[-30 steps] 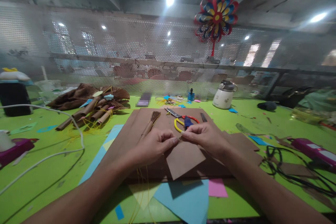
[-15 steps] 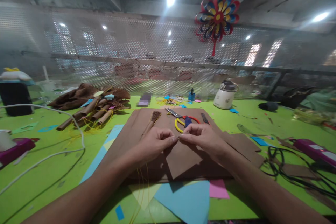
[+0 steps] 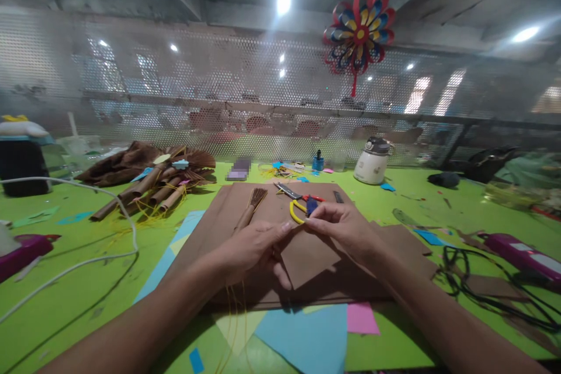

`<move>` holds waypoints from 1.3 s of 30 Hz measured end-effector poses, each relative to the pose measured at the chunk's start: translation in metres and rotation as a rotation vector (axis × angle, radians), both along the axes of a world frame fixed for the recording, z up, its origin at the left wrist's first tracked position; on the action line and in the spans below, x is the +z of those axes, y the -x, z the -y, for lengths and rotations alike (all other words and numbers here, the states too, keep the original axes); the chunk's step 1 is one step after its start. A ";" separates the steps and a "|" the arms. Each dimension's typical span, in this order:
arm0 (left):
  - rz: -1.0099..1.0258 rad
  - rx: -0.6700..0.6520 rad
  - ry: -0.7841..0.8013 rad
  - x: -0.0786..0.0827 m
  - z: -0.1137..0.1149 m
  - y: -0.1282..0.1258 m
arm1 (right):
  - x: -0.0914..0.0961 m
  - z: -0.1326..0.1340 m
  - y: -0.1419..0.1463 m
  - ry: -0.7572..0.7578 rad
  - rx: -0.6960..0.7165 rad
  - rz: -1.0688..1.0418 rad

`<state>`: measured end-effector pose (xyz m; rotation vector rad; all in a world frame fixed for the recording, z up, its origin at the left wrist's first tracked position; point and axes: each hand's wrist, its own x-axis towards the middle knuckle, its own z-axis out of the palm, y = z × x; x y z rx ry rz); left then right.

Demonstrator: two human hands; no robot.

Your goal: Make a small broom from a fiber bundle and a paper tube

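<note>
Between my hands is a small piece of brown paper (image 3: 309,257), tilted above a stack of larger brown sheets (image 3: 197,263). My right hand (image 3: 344,225) pinches its upper edge between thumb and forefinger. My left hand (image 3: 256,251) has its thumb along the left end of that edge, with fingers curled below and partly behind the paper. Just beyond my hands lie scissors (image 3: 298,210) with red and yellow handles and a dark blue object (image 3: 311,205) beside them. A brown paper roll with a fringed end (image 3: 253,207) lies beyond my left hand, yellow strings trailing toward me.
Fringed brown rolls (image 3: 162,184) are piled at the left, near a white cable (image 3: 131,234). A white flask (image 3: 371,160) and blue bottle (image 3: 318,160) stand at the back. Black cable (image 3: 464,280) coils at the right. Blue paper (image 3: 307,339) overhangs the front edge.
My left fingers have unfolded from a pinch and reached down behind the small paper. My right hand keeps its pinch. The view has shifted slightly.
</note>
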<state>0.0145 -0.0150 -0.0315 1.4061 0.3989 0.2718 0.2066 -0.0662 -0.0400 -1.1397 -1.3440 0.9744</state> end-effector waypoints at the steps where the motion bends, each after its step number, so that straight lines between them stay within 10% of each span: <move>1: -0.003 -0.004 -0.026 0.001 0.001 0.000 | 0.000 -0.001 -0.001 -0.001 -0.009 -0.003; 13: -0.152 0.032 -0.379 0.000 -0.002 0.002 | 0.000 0.001 -0.002 0.075 0.025 -0.079; 39: -0.187 0.037 -0.443 -0.006 -0.001 -0.004 | -0.007 0.000 0.008 0.157 0.070 -0.091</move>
